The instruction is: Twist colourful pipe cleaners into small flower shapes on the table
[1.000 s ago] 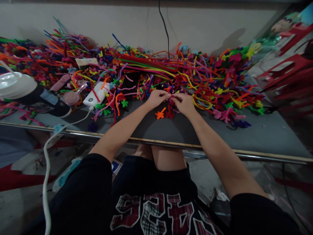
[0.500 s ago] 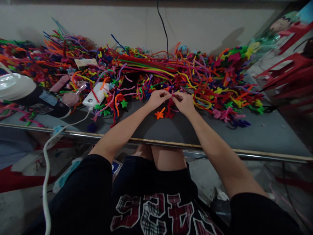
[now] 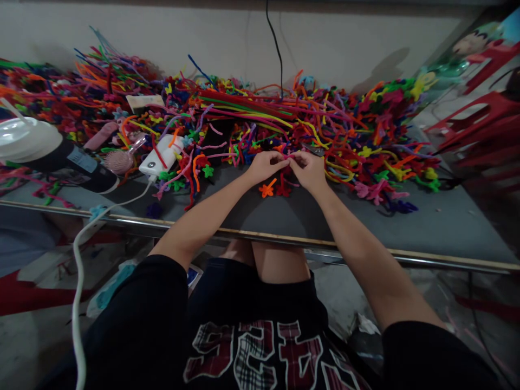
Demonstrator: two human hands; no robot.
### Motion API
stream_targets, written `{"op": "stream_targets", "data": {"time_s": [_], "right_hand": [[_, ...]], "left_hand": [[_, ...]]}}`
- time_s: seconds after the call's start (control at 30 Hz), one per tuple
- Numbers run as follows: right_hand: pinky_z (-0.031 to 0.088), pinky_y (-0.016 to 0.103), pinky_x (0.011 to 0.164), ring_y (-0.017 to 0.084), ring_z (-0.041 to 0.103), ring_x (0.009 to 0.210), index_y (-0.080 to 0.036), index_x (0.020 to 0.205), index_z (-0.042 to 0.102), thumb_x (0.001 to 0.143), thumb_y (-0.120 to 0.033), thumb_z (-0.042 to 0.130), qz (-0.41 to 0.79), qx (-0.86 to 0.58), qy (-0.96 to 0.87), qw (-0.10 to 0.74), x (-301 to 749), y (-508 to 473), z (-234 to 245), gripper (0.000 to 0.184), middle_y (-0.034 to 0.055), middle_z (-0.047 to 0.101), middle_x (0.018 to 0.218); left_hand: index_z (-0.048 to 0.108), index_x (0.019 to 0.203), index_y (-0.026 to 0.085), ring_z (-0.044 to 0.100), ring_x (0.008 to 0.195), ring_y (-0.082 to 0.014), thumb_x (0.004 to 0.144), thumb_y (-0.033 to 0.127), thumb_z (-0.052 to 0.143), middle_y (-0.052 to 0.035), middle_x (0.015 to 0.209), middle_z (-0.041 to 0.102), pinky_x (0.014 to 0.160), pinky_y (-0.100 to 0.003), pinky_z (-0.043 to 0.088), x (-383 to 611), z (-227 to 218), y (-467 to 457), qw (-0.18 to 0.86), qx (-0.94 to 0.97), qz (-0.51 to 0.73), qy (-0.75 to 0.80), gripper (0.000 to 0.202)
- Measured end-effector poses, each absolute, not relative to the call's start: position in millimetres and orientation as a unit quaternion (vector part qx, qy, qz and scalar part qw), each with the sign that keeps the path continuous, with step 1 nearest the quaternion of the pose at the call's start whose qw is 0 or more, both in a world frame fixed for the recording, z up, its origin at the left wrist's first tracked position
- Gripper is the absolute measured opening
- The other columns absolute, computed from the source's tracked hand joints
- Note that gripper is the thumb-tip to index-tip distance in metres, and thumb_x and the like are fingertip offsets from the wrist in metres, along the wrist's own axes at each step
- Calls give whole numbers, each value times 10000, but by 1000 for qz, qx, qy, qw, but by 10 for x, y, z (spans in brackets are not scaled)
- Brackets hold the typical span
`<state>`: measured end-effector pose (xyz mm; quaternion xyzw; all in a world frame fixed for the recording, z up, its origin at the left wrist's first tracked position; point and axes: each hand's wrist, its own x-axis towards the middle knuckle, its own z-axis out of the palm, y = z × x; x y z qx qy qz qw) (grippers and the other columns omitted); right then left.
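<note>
My left hand (image 3: 265,166) and my right hand (image 3: 309,167) meet over the middle of the table, fingertips pinched together on a small pink pipe cleaner (image 3: 287,157). Most of that piece is hidden by my fingers, so its exact shape does not show. Just below my fingertips lie an orange pipe-cleaner flower (image 3: 267,189) with a short stem and a dark red pipe-cleaner flower (image 3: 283,188). Behind my hands a bundle of long straight pipe cleaners (image 3: 252,108) in red, green and yellow rests on the heap.
Heaped pipe cleaners (image 3: 357,124) line the back of the grey table (image 3: 284,216). To the left are a lidded cup (image 3: 69,157), a pink hairbrush (image 3: 122,158) and a white device (image 3: 162,157) with a cable (image 3: 77,281). Red chairs (image 3: 483,119) stand at right.
The view has shifted slightly. My hands stay together at the same spot, with the fingertips still pinching the pink piece and only small finger movement.
</note>
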<state>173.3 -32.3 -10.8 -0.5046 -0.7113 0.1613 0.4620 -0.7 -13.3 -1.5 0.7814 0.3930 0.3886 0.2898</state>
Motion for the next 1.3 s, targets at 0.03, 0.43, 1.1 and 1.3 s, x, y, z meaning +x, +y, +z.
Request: {"op": "stream_targets", "data": {"time_s": [0.03, 0.43, 1.1, 1.3], "right_hand": [[569, 375, 736, 198, 682, 746, -213, 902, 702, 824, -334, 603, 161, -506, -711, 461, 1735, -322, -109, 176, 55, 730, 833], [555, 375, 722, 215, 684, 747, -187, 893, 709, 822, -351, 605, 167, -503, -718, 451, 1725, -358, -53, 207, 77, 735, 846], [517, 354, 686, 200, 653, 685, -180, 918, 731, 834, -347, 582, 134, -529, -742, 389, 1739, -348, -45, 240, 88, 737, 832], [508, 351, 676, 198, 645, 681, -189, 909, 735, 833, -372, 584, 137, -528, -741, 392, 1739, -358, -35, 249, 74, 736, 816]], "left_hand": [[661, 736, 169, 557, 636, -98, 839, 441, 602, -10, 687, 657, 636, -247, 422, -7, -14, -134, 288, 784, 387, 391, 296], [645, 695, 151, 470, 593, -85, 849, 407, 581, 18, 614, 573, 610, -247, 350, -13, 9, -137, 282, 793, 361, 401, 305], [610, 674, 160, 492, 608, -96, 848, 341, 585, 13, 616, 583, 625, -257, 363, -18, -26, -98, 272, 808, 333, 404, 252], [623, 702, 151, 494, 624, -97, 831, 276, 596, 12, 634, 594, 646, -250, 366, -23, -20, -91, 278, 810, 329, 398, 181]]}}
